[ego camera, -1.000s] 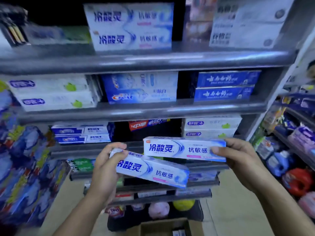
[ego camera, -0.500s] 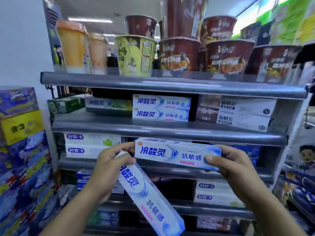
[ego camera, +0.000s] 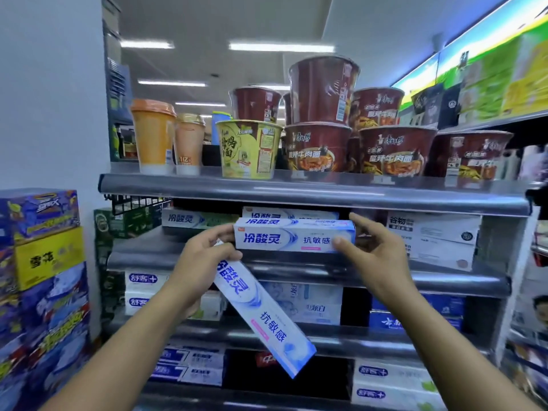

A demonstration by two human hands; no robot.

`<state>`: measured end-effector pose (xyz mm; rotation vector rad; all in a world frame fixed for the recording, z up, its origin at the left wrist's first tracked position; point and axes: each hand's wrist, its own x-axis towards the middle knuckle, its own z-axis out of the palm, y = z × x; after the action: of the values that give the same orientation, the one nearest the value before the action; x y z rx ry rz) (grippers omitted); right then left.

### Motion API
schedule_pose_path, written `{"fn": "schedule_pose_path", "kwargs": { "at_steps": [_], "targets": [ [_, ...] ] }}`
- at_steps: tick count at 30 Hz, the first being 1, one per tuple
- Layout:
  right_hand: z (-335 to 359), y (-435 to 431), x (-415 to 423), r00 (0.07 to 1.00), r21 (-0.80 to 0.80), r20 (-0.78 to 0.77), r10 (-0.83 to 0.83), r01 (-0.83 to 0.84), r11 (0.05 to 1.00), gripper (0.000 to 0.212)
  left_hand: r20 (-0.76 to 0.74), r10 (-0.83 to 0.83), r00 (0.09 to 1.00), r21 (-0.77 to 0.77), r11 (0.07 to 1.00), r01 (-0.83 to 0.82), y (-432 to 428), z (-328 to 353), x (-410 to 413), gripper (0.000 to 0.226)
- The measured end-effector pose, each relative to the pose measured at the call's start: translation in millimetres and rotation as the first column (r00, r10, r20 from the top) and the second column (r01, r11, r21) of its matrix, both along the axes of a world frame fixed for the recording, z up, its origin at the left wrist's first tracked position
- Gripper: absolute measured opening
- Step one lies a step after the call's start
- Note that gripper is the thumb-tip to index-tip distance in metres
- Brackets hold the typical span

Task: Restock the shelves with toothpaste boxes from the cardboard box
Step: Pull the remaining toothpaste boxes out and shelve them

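We have raised the level white-and-blue toothpaste carton point(ego camera: 293, 235) to the grey metal shelf point(ego camera: 166, 256), before matching stock point(ego camera: 289, 215). Our right hand point(ego camera: 376, 256) pinches its right end; our left hand point(ego camera: 201, 262) grips a second, down-tilted carton point(ego camera: 264, 318). Insertion appears next.

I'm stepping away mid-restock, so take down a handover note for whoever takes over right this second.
The left hand grips the upper end of a slanted toothpaste box, not yet shelved.
The right hand pinches the right end of a level toothpaste box at the front of the shelf below the noodle cups, before matching boxes.
Done: neither box is released yet.
Left: seat the level box, then shelve the slanted one. The cardboard box is out of view.
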<state>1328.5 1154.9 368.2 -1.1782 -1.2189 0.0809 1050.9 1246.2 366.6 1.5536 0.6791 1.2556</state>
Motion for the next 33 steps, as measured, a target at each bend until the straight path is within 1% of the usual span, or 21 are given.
{"fn": "schedule_pose_path", "kwargs": {
  "at_steps": [3, 5, 8, 10, 12, 16, 17, 19, 20, 21, 22, 23, 24, 26, 28, 29, 30, 31, 33],
  "targets": [
    [4, 17, 1, 0.983, 0.047, 0.117, -0.143, 0.138, 0.989, 0.039, -0.059, 0.01, 0.998, -0.022, 1.0, -0.012, 12, 6, 5, 0.052],
    [3, 27, 2, 0.96, 0.028, 0.172, -0.219, 0.217, 0.976, 0.031, -0.115, 0.011, 0.993, -0.028, 0.999, -0.015, 19, 7, 10, 0.05],
    [-4, 39, 2, 0.907, -0.098, 0.29, -0.305, 0.345, 0.933, 0.03, -0.26, 0.011, 0.965, -0.052, 0.998, -0.025, 27, 8, 17, 0.046],
    [-8, 43, -1, 0.863, -0.173, 0.38, -0.332, 0.419, 0.892, 0.032, -0.325, 0.0, 0.946, -0.073, 0.997, -0.025, 29, 7, 20, 0.056],
    [-10, 43, -2, 0.835, -0.195, 0.434, -0.339, 0.454, 0.869, 0.033, -0.325, 0.003, 0.946, -0.067, 0.997, -0.026, 30, 5, 24, 0.063],
    [-7, 37, -4, 0.827, -0.226, 0.467, -0.313, 0.454, 0.862, 0.037, -0.28, 0.023, 0.96, -0.073, 0.996, -0.045, 27, 4, 25, 0.051],
    [-7, 34, -4, 0.818, -0.194, 0.475, -0.323, 0.456, 0.869, 0.037, -0.255, 0.04, 0.966, -0.08, 0.995, -0.062, 27, 4, 24, 0.052],
    [-9, 25, -4, 0.781, -0.029, 0.485, -0.393, 0.464, 0.885, 0.035, -0.193, 0.095, 0.977, -0.088, 0.99, -0.114, 26, 5, 20, 0.056],
    [-10, 18, -5, 0.774, 0.064, 0.463, -0.431, 0.456, 0.887, 0.03, -0.14, 0.121, 0.983, -0.088, 0.987, -0.134, 25, 6, 18, 0.052],
    [-12, 12, -5, 0.786, 0.129, 0.422, -0.451, 0.441, 0.888, 0.024, -0.069, 0.14, 0.988, -0.092, 0.985, -0.146, 25, 6, 16, 0.046],
    [-15, 5, -6, 0.818, 0.153, 0.369, -0.441, 0.415, 0.897, 0.017, 0.008, 0.152, 0.988, -0.101, 0.983, -0.15, 25, 5, 14, 0.038],
    [-19, -1, -6, 0.863, 0.141, 0.309, -0.399, 0.373, 0.917, 0.012, 0.077, 0.16, 0.984, -0.114, 0.982, -0.151, 25, 4, 13, 0.032],
    [-22, -8, -9, 0.908, 0.107, 0.251, -0.336, 0.319, 0.942, 0.015, 0.132, 0.166, 0.977, -0.129, 0.98, -0.149, 24, 4, 12, 0.027],
    [-29, -19, -15, 0.974, 0.015, 0.152, -0.168, 0.168, 0.986, 0.027, 0.229, 0.167, 0.959, -0.16, 0.978, -0.132, 24, 1, 13, 0.026],
    [-34, -24, -22, 1.0, -0.084, 0.023, 0.01, -0.008, 0.996, 0.041, 0.308, 0.159, 0.938, -0.185, 0.977, -0.105, 23, 1, 19, 0.027],
    [-36, -24, -24, 0.997, -0.11, -0.043, 0.061, -0.065, 0.992, 0.049, 0.334, 0.152, 0.93, -0.189, 0.978, -0.092, 22, 1, 23, 0.027],
    [-37, -23, -25, 0.993, -0.11, -0.094, 0.074, -0.084, 0.99, 0.052, 0.357, 0.135, 0.924, -0.19, 0.979, -0.07, 21, 2, 27, 0.027],
    [-36, -22, -26, 0.991, -0.096, -0.122, 0.057, -0.069, 0.993, 0.049, 0.377, 0.109, 0.92, -0.188, 0.981, -0.04, 19, 3, 32, 0.027],
    [-31, -19, -25, 0.991, -0.054, -0.134, -0.016, 0.009, 0.998, 0.035, 0.396, 0.051, 0.917, -0.166, 0.986, 0.016, 16, 3, 40, 0.026]
  ]
}}
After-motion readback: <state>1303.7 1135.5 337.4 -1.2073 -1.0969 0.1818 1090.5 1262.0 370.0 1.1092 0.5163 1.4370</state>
